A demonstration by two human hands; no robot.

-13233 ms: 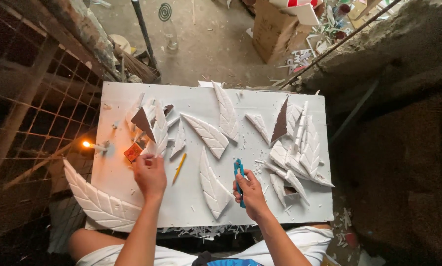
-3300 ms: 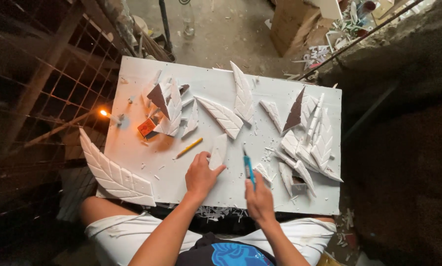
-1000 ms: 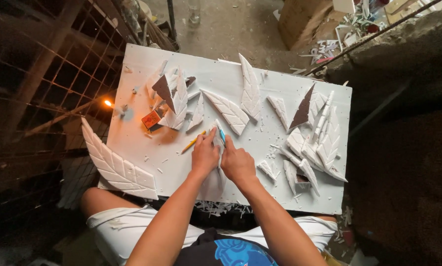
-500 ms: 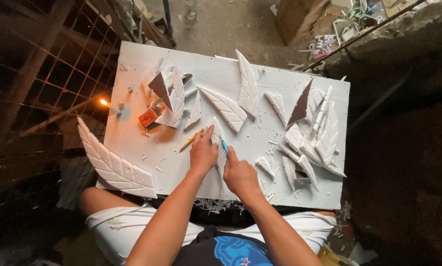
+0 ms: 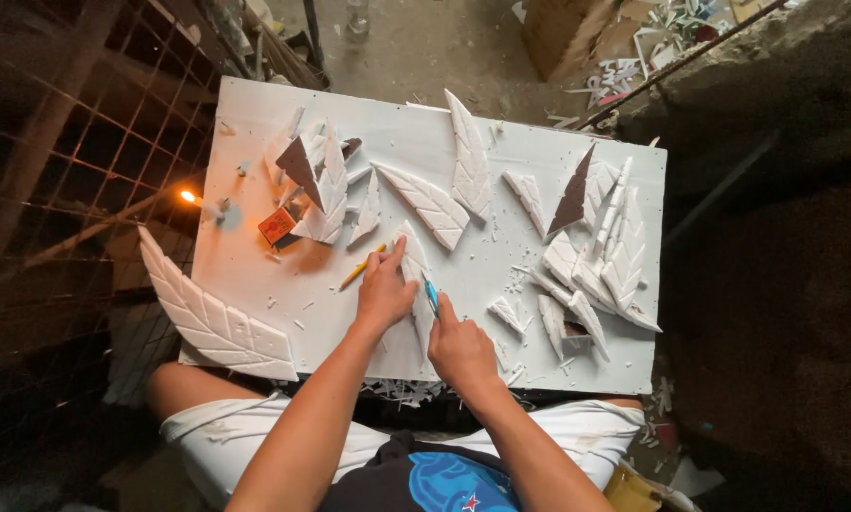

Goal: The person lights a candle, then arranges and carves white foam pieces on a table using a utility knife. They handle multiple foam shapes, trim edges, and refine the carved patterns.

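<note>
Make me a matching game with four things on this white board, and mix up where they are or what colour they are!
Things:
1. pencil
2. knife
3. big leaf
4. matchbox

Clues:
A. blue, in the right hand
B. hangs over the board's left edge
C. orange, beside the leaf pile at top left
D. yellow, just left of the left hand

Pairs: 1-D, 2-A, 3-B, 4-C
</note>
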